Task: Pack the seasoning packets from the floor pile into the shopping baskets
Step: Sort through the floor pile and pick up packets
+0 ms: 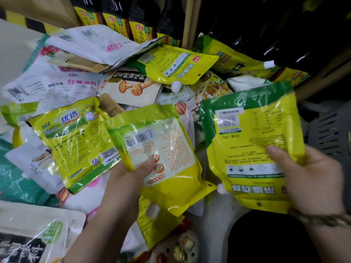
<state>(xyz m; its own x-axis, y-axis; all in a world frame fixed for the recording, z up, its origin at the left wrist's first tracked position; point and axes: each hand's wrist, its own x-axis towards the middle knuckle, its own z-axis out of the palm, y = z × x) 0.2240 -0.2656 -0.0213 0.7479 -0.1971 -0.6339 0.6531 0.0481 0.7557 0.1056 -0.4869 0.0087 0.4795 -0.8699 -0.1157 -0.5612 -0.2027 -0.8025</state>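
As the left grip [129, 179] pinches a packet [161, 149] and the right grip [311, 177] a pouch [252, 141], best lay both flat in the basket [330, 133].

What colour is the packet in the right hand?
Yellow packet with a green top edge, in the right hand; head view.
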